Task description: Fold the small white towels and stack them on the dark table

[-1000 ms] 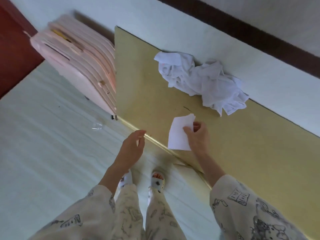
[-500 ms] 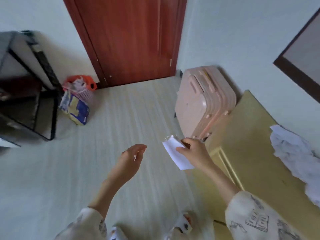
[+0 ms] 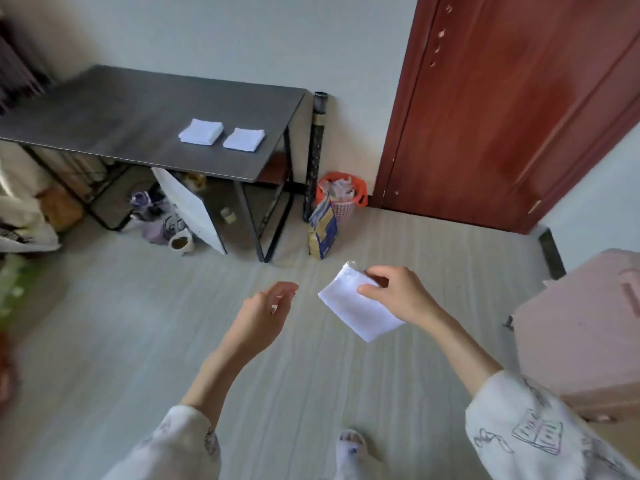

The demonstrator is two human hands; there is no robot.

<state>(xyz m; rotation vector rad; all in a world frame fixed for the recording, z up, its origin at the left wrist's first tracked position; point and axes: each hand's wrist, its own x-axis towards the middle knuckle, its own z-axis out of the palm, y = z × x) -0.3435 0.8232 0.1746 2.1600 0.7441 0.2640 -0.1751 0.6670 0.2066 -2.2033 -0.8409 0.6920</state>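
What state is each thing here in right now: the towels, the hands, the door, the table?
Folded towel: folded flat, pinched in the right hand, carried above the floor.
Left hand: relaxed, holds nothing.
Two towel stacks: folded, side by side on the dark table.
Door: closed.
Pink suitcase: closed, as far as visible.

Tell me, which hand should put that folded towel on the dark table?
Probably the right hand: its fingers already pinch the towel. The left hand is open and holds nothing. The table lies ahead with two stacks.
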